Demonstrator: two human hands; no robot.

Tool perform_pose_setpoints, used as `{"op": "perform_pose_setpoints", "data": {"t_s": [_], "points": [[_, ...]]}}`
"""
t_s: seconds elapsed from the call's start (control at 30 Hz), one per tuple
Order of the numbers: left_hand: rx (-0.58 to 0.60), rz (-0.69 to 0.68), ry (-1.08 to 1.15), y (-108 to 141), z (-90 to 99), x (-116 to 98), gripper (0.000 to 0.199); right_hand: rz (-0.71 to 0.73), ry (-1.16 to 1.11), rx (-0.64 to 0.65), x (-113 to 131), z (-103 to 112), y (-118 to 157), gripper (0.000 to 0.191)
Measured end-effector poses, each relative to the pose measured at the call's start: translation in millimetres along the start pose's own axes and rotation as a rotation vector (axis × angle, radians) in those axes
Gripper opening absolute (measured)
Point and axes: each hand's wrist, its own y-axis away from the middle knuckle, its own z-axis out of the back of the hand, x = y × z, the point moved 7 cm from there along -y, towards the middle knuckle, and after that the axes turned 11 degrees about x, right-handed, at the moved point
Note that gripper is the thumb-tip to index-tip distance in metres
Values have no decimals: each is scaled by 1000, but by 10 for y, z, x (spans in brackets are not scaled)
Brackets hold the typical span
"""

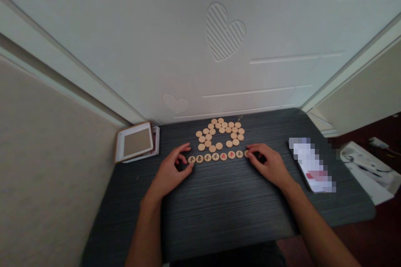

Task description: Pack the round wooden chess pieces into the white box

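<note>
Disc row (215, 157): nine-o'clock end flanked by spread left hand (172, 167); three-o'clock disc (246, 154) seemingly pinched by right hand (268, 162); even inward pressure is advised.

On the tabletop (203, 217), a row of 8 discs (215, 157) lies before a cluster of discs (222, 130). To their left, a tray (137, 142) sits on a box (157, 135); to their right lies a phone (310, 164). A panel (175, 50) stands behind the tabletop.
</note>
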Motion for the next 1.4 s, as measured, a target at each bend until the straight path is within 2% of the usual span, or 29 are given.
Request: {"op": "perform_pose_setpoints", "data": {"t_s": [0.1,0.43,0.53,0.6,0.7,0.87,1.07,1.2,1.4], "points": [[-36,4,-2,-4,21,-12,56,-55,-25,-29,-28,26,11,14],[-274,46,-41,-2,163,-13,33,-74,8,-124,4,98,17,16],[-310,41,-40,-11,180,-66,30,-96,9,-138,-10,110,22,17],[-290,18,-43,-46,171,-146,28,-109,-3,-147,-30,110,30,18],[-193,-47,-71,-166,137,-328,25,-116,-24,-157,-57,104,41,20],[-38,-197,-192,-535,58,-703,22,-123,-51,-169,-62,99,49,20],[90,-314,-420,-1026,-252,-1035,25,-125,-74,-165,-43,100,42,19],[120,-310,-564,-1167,-438,-1113,21,-110,-80,-176,-27,115,35,18],[130,-304,-630,-1157,-492,-1095,23,-97,-105,-170,17,117,31,17]]}}
